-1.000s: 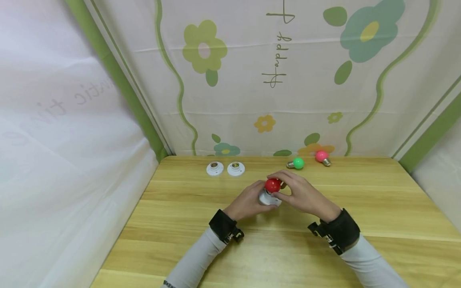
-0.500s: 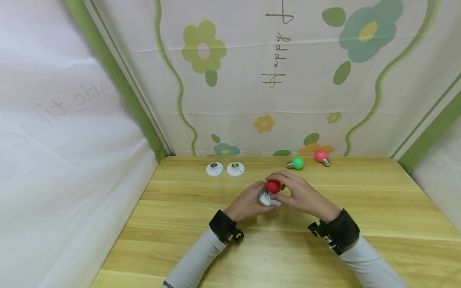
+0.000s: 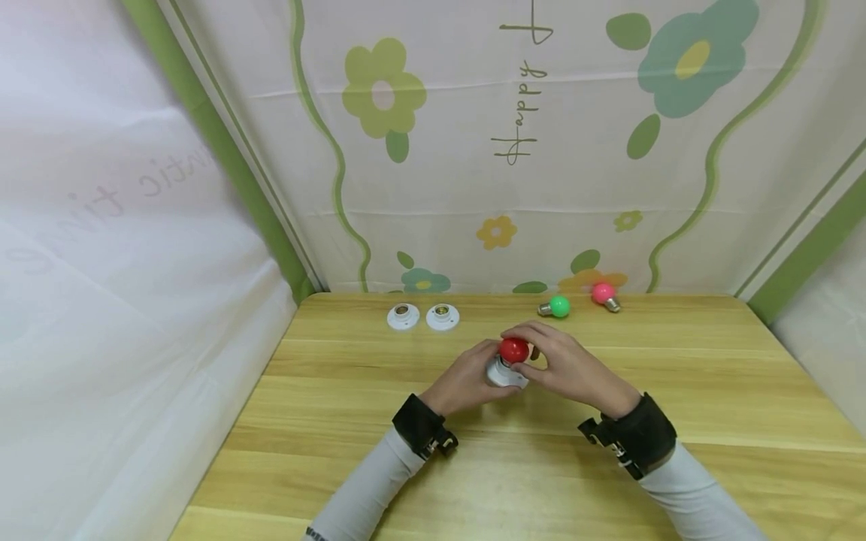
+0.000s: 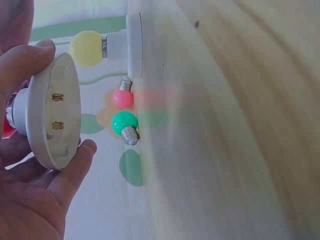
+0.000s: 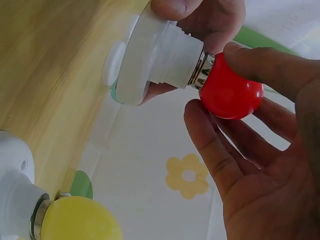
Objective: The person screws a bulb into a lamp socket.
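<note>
My left hand (image 3: 463, 379) grips a white round lamp holder (image 4: 42, 112) by its rim, raised off the table and tilted. Two brass contacts show on its underside in the left wrist view. A red light bulb (image 5: 232, 90) stands in the holder's mouth, with part of its metal screw base showing. My right hand (image 3: 571, 368) pinches this bulb between thumb and fingers; in the right wrist view the thumb (image 5: 245, 57) lies on the near side of the glass and the fingertips underneath.
Two white lamp holders (image 3: 403, 318) stand at the table's back left. A green bulb (image 3: 559, 306) and a pink bulb (image 3: 604, 294) lie at the back right. A yellow bulb (image 5: 80, 220) sits in another holder (image 4: 134, 45), hidden in the head view. Patterned cloth hangs behind.
Both hands stay in nearly the same place. The right fingers shift slightly around the red bulb; the other bulbs and holders have not moved.
</note>
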`<state>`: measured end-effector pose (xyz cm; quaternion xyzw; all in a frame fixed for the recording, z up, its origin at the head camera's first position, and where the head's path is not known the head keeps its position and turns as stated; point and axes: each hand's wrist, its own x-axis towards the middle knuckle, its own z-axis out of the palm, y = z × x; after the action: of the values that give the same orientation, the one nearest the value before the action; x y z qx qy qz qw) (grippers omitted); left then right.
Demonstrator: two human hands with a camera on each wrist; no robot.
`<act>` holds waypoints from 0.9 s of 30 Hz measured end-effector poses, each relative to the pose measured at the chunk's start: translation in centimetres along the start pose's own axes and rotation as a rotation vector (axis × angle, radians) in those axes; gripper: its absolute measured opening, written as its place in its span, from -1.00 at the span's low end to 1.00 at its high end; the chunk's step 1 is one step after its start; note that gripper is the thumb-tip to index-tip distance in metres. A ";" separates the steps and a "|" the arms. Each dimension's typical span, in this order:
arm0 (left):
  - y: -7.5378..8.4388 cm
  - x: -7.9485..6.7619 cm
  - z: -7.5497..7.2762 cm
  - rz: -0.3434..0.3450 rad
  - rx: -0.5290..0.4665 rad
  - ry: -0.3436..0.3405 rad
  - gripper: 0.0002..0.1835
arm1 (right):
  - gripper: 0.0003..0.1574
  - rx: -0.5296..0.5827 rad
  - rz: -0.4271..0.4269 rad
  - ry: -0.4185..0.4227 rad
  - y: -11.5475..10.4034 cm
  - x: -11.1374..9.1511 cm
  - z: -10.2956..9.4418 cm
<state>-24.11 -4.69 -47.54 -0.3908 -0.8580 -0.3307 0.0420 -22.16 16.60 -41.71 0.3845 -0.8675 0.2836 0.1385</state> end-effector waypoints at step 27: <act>0.2 0.1 0.0 0.014 -0.020 -0.001 -0.17 | -0.33 0.024 -0.013 -0.064 -0.2 -0.2 -0.4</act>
<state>-24.03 -4.52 -47.44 -0.3975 -0.8519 -0.3386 0.0402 -21.86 16.84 -41.41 0.4007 -0.8656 0.2803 0.1078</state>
